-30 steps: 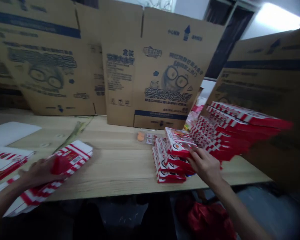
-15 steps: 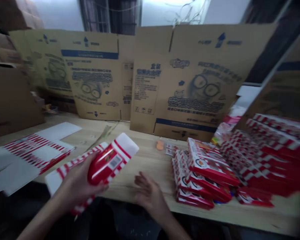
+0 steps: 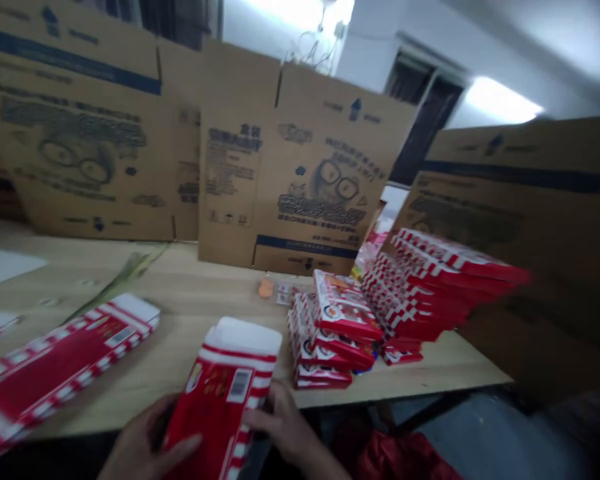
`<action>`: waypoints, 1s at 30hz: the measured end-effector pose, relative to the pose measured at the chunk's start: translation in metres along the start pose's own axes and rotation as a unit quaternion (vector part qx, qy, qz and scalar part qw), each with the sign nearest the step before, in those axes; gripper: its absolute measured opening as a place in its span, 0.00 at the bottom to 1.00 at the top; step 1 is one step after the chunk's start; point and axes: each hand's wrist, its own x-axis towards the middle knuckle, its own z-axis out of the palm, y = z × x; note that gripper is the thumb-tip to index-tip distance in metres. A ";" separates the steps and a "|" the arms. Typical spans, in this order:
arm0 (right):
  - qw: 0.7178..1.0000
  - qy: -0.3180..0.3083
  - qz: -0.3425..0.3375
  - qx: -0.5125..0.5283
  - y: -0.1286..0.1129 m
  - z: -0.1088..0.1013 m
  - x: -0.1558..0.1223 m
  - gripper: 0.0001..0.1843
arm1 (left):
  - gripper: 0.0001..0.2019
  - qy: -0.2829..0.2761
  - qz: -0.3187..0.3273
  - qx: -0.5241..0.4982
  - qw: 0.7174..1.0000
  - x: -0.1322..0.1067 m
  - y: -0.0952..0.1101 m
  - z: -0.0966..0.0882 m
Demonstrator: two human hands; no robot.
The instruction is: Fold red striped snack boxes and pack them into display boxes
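Note:
A red carton (image 3: pixel 215 393) with white stripes, a barcode and a raised white end flap is in front of me at the table's front edge. My left hand (image 3: pixel 153 440) grips its left side, thumb across the front face. On the opposite side, my right hand (image 3: pixel 285 423) pinches the striped edge, thumb in front; its other fingers are partly hidden. To the left lies a second red striped carton (image 3: pixel 73 363), looking flat, on the wooden table (image 3: pixel 180 287), apart from both hands.
Right of my hands stands a stack of red and white boxes (image 3: pixel 347 313), with a taller striped stack (image 3: pixel 425 280) behind. An orange piece (image 3: pixel 265 288) and small packets (image 3: pixel 283 294) lie near the printed cardboard panel (image 3: pixel 300 167). White card (image 3: pixel 10 263) sits far left.
My view has swung right. The second carton now lies on the table, out of my left hand. My right hand, empty before, has closed on the upright carton's side.

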 end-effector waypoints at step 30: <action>0.981 0.091 -0.006 -0.172 0.041 -0.031 0.009 0.21 | 0.31 0.001 0.039 -0.173 0.984 -0.026 -0.035 0.007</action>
